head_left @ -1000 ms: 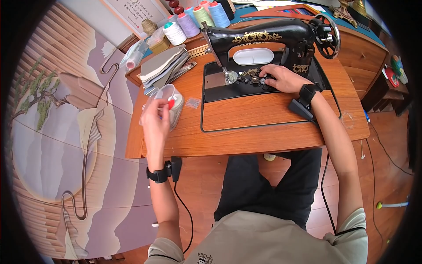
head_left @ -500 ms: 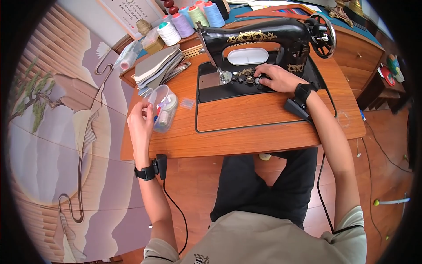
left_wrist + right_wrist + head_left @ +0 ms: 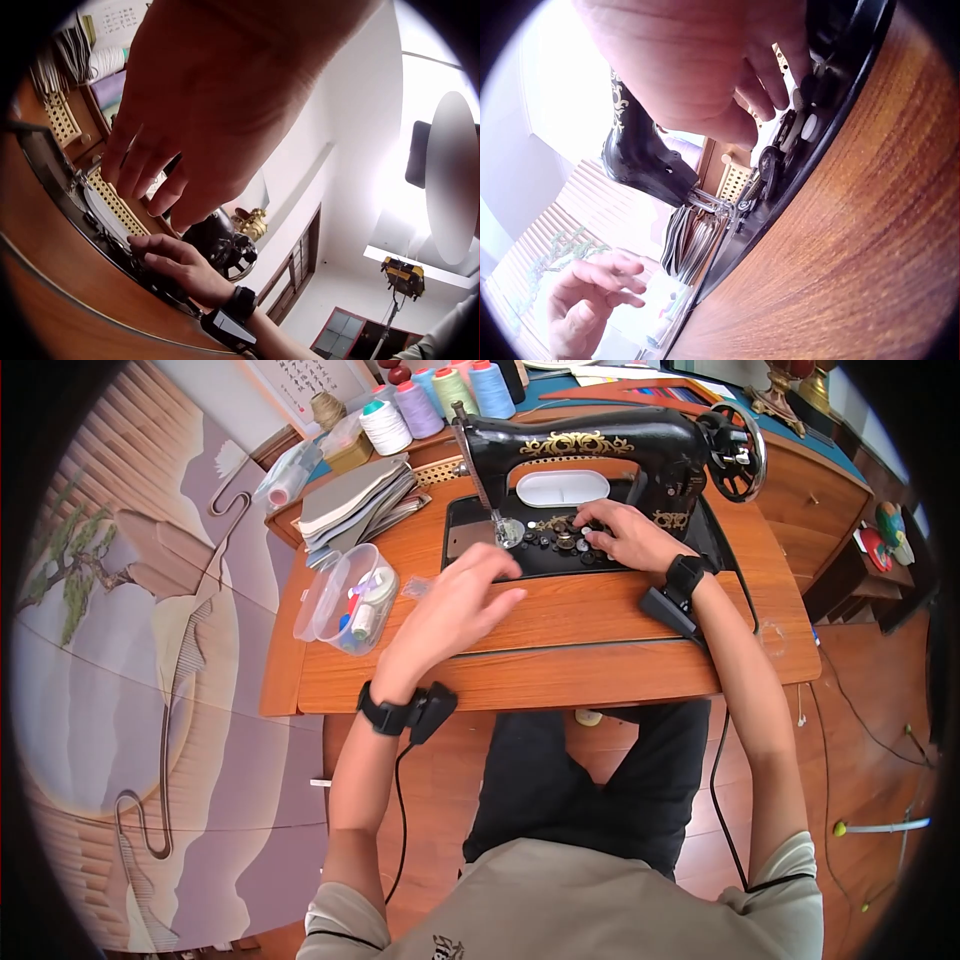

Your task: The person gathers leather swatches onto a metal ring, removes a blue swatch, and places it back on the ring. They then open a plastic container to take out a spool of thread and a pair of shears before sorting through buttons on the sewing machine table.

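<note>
Above the wooden table's front left part, the left hand (image 3: 450,610) hangs in the air with loosely bent fingers and holds nothing. Dark and pale buttons (image 3: 566,541) lie in a loose pile on the sewing machine's black bed (image 3: 530,567). At the pile's right side the right hand (image 3: 636,538) rests with its fingertips among the buttons; the right wrist view shows its fingers (image 3: 761,86) spread above them. Behind the left hand stands a clear plastic box (image 3: 345,632), lid open, with thread spools and a red piece inside.
The black sewing machine (image 3: 580,440) rises behind the buttons, its handwheel (image 3: 757,455) at the right. A white oval tray (image 3: 563,487) sits behind the pile. Fabric swatches (image 3: 350,505) lie at the left, thread cones (image 3: 386,428) behind them. A small clear packet (image 3: 415,588) lies beside the box.
The left hand held a red piece over the box, then let it go and moved right, toward the machine. The right hand has stayed at the buttons.
</note>
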Demonstrator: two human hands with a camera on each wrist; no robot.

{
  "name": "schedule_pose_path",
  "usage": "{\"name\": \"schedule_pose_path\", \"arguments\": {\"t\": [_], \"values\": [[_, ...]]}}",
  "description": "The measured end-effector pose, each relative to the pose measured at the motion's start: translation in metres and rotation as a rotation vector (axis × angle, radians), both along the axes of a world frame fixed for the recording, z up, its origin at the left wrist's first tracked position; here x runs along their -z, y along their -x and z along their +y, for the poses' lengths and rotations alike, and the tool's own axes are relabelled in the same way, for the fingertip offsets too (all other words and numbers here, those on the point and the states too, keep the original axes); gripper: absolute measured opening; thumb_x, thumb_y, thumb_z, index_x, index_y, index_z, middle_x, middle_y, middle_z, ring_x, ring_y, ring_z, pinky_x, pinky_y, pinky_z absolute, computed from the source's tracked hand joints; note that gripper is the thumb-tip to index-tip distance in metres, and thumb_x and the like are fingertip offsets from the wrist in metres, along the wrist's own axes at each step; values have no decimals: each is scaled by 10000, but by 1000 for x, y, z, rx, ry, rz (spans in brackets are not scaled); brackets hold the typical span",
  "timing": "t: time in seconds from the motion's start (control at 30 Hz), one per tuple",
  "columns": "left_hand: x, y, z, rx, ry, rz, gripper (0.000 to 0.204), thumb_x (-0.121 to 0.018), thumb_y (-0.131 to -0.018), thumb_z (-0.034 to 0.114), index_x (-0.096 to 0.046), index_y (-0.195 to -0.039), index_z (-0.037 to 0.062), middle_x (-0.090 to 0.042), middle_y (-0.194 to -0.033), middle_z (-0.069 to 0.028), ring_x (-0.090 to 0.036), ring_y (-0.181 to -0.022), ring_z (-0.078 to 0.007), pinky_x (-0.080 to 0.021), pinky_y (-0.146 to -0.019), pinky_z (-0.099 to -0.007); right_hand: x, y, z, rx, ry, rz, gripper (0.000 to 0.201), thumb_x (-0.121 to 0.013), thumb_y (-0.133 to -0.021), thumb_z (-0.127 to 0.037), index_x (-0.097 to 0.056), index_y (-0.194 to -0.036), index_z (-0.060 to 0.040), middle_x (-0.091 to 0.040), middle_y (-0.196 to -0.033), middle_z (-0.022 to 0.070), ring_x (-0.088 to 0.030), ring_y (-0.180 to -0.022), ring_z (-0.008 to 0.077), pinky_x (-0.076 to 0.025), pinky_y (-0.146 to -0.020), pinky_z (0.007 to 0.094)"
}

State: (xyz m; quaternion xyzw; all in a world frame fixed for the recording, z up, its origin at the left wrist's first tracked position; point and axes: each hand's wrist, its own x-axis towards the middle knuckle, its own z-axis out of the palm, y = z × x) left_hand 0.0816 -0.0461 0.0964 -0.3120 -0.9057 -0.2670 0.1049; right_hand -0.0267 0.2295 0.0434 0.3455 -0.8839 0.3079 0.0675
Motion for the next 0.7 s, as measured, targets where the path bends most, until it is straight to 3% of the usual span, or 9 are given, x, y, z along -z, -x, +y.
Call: {"name": "schedule_pose_path", "arguments": {"t": [0.03,0.07,0.3,0.33,0.43,0.47,0.5,0.53,0.7], "values": [[3,9,6,80,36,66,253,-640,-899,190,-581,-1062,5,-584,-1135,-125,-597,-1000,-288,-476,-857,-359,-2,-1,-1,8,24,-13,241,-592,-899,-114,-571,-1120,-21,-586,-1153,187,-526,-1148,348,-418,-1000,414],[4,18,11,89,86,-55,344,-626,-910,259,-557,-1135,8,-528,-1228,-154,-530,-1139,-337,-434,-953,-389,-2,-2,-1,5,20,-11,241,-592,-899,-114,-571,-1120,-21,-586,-1153,187,-526,-1148,348,-418,-1000,414],[20,55,51,90,341,-174,571,-641,-885,370,-489,-1283,-11,-373,-1416,-274,-384,-1317,-407,-351,-1083,-416,1,-1,-1,11,60,59,262,-594,-896,-114,-565,-1141,-29,-513,-1279,199,-497,-1200,375,-405,-1026,409],[21,61,56,93,337,-242,651,-643,-877,396,-440,-1340,-13,-278,-1465,-325,-285,-1375,-446,-291,-1123,-448,4,0,-1,16,80,57,270,-589,-905,-129,-566,-1155,-32,-504,-1294,212,-483,-1221,378,-397,-1035,409],[39,76,67,-35,343,-79,727,-641,-872,418,-382,-1390,-21,-219,-1480,-352,-204,-1403,-469,-242,-1144,-475,5,4,0,12,45,8,346,-552,-951,-217,-538,-1246,-36,-437,-1386,250,-419,-1298,389,-366,-1068,413],[36,80,70,-50,385,-171,815,-639,-869,435,-295,-1444,-29,-156,-1494,-373,-115,-1427,-477,-202,-1156,-489,6,2,-2,11,20,-25,392,-527,-968,-257,-506,-1286,-29,-398,-1420,253,-405,-1313,388,-359,-1076,411],[37,83,72,-49,380,-178,815,-639,-869,435,-295,-1444,-29,-156,-1494,-373,-115,-1427,-477,-202,-1156,-489,6,0,-4,7,-5,-60,440,-502,-984,-297,-474,-1326,-22,-360,-1455,256,-391,-1329,387,-352,-1085,410],[37,84,72,-48,364,-219,835,-635,-872,440,-267,-1459,-26,-137,-1502,-370,-98,-1431,-473,-198,-1158,-488,5,-1,-2,-8,-72,-192,529,-448,-1005,-361,-393,-1407,-22,-268,-1516,248,-308,-1391,363,-275,-1139,409],[51,93,68,52,279,-318,888,-606,-892,439,-176,-1473,-76,-153,-1522,-328,-104,-1449,-412,-206,-1169,-442,5,-3,-3,-51,-155,-221,533,-469,-1002,-315,-355,-1442,-38,-247,-1544,197,-217,-1440,320,-107,-1194,403]]}}
